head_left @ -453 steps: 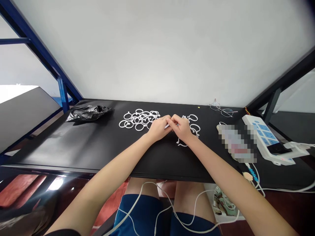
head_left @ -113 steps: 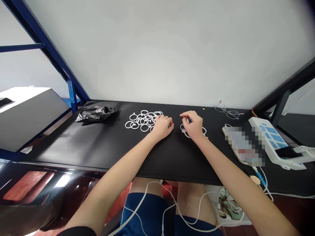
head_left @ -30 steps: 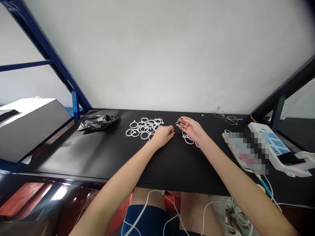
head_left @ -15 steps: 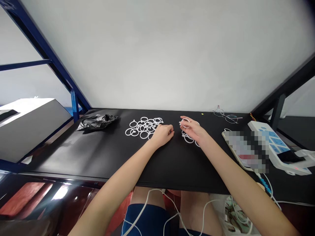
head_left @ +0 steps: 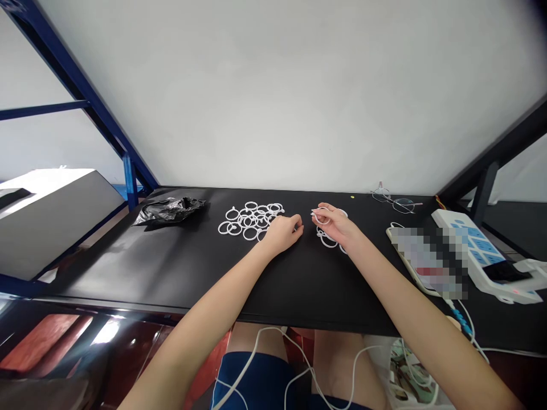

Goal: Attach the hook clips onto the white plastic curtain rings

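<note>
Several white curtain rings point(head_left: 250, 233), each with a small eyelet, lie in an overlapping pile on the black tabletop point(head_left: 205, 267). My left hand point(head_left: 284, 232) rests at the right side of this pile, fingers loosely curled. Nothing shows between its fingertips; its palm is hidden. My right hand point(head_left: 335, 223) pinches one white curtain ring point(head_left: 323, 221) between thumb and fingers, just above the table. Beneath and beside that hand is a smaller group of white rings point(head_left: 329, 242), partly covered by it.
A crumpled black plastic bag point(head_left: 171, 210) lies at the left. Eyeglasses point(head_left: 401, 205) rest near the wall. On the right are a phone point(head_left: 416, 262), partly blurred out, and a white power strip point(head_left: 478, 250) with cables. A white cable point(head_left: 256, 347) hangs across my lap.
My right hand has turned slightly, and the ring in its fingers has tilted and sunk a little. My left hand has barely moved, with its fingers a touch straighter.
</note>
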### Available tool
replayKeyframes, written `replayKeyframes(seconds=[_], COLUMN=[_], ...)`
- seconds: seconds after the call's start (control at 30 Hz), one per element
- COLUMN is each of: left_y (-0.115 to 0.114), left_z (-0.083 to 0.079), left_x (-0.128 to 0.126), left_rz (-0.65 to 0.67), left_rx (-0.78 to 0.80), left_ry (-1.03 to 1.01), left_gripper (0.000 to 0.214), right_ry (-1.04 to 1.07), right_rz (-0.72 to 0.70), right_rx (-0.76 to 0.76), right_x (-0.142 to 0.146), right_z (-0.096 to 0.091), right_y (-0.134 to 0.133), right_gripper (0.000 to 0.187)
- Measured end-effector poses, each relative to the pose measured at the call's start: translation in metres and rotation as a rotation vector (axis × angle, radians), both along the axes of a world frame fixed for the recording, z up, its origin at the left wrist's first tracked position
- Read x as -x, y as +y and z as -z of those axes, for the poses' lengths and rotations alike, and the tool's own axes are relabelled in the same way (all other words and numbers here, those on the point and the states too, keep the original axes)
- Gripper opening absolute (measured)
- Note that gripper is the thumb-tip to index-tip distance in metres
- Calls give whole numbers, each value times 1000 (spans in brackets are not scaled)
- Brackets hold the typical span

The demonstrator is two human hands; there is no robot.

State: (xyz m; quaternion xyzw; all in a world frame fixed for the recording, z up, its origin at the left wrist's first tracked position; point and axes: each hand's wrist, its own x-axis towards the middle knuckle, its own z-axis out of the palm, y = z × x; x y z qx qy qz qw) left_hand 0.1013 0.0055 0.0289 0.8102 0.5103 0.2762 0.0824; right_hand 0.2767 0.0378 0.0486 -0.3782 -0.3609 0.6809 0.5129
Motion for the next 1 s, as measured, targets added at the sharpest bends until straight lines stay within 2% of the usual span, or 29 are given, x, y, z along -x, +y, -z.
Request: replayKeyframes(seconds=[0.2,0.43,0.67,1.0], left_y=[-1,-1,0,-1], left_z=[-2,-2,-1,-1], left_x=[-1,0,1,1], left_rz=[22,43,50,55], left_rx=[-11,-1,10,-3], left_ry=[4,24,48,52], left_gripper=[8,7,6,10], right_ry=[33,-11,12,-31], right_rz=[-40,-79,-76,-86], right_rx=[15,-48,-18,-60], right_x=[3,4,5,6], right_z=[0,1,-3,-1], right_y=[-2,-4,-5,-5], right_gripper=[36,42,26,27])
